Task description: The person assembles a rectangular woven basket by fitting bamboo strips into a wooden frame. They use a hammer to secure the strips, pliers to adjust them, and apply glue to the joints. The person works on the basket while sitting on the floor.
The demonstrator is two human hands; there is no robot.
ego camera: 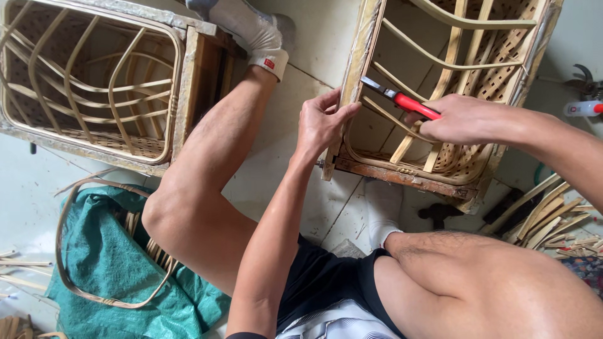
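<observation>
A rattan and bamboo frame (524, 69) stands on the floor in front of me, open side toward me, with curved ribs and a woven back. My left hand (321, 122) grips the frame's left upright post (355, 63). My right hand (461, 119) is closed on the red handle of a knife (402, 99). The dark blade points left, and its tip rests near the left post, above a slanted rib. My bare knees are in the foreground, and my feet in white socks rest on the floor.
A second rattan frame (94, 81) lies at the upper left. A green cloth (119, 263) with a looped cane strip and cane bundles lies at lower left. Cut bamboo slats (553, 220) are piled at right. Pruning shears (587, 81) and a white bottle (581, 108) lie at far right.
</observation>
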